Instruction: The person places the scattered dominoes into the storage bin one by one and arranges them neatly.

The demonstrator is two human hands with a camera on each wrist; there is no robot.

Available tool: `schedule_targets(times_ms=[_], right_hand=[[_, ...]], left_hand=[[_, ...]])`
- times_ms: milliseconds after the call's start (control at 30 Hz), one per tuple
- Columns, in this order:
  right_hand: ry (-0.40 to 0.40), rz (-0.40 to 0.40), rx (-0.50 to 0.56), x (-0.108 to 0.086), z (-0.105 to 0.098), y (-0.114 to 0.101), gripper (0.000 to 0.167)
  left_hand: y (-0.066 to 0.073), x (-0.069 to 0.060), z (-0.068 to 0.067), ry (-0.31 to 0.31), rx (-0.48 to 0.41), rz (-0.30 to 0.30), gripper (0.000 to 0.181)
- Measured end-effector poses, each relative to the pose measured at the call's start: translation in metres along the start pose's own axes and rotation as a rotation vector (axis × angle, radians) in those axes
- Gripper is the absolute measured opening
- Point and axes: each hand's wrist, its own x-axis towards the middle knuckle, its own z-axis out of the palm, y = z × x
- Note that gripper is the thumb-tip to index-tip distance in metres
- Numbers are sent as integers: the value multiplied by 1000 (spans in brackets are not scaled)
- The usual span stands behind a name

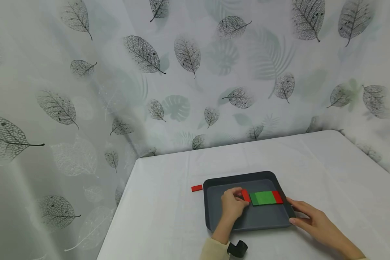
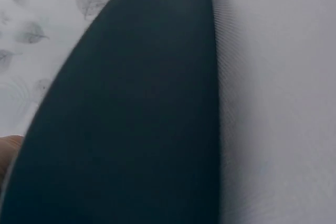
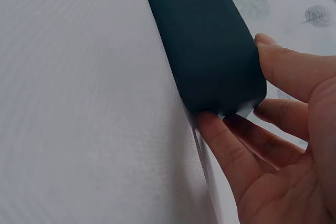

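A dark grey rectangular tray [image 1: 263, 221] rests on the white table. Over its middle, my left hand [image 1: 232, 204] pinches a small red rectangular tile [image 1: 246, 195], tilted beside the left end of a row. That row has green tiles [image 1: 263, 198] with a red tile [image 1: 277, 197] at its right end. My right hand [image 1: 312, 220] grips the tray's front right corner. In the right wrist view, thumb and fingers bend about the tray wall [image 3: 210, 45]. The tray's outer wall [image 2: 136, 98] fills much of the left wrist view and hides most of the left hand's work.
Another red tile [image 1: 196, 188] lies on the table just left of the tray. The white tablecloth [image 1: 162, 202] stretches around the tray. A leaf-patterned curtain [image 1: 188, 90] hangs behind the table and along its left side. A black wrist device [image 1: 238, 249] sits at the left cuff.
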Motion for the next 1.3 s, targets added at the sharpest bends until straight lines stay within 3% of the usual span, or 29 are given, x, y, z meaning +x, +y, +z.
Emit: schedule_targets(times_ms=[267,633,867,1300], right_hand=[[-2,8,1,0,0,0,59],[-8,15,6,0,-1,0,60],[-8,17,7,0,-1,0,60],[-2,-7,6,0,0,1,59]], left_hand=[[1,-4,1,-31,24,19,45],[-2,-4,4,-68,125,86,42],[-4,-4,5,-48,153,128,43],[-3,-5,4,-12,195,140,49]])
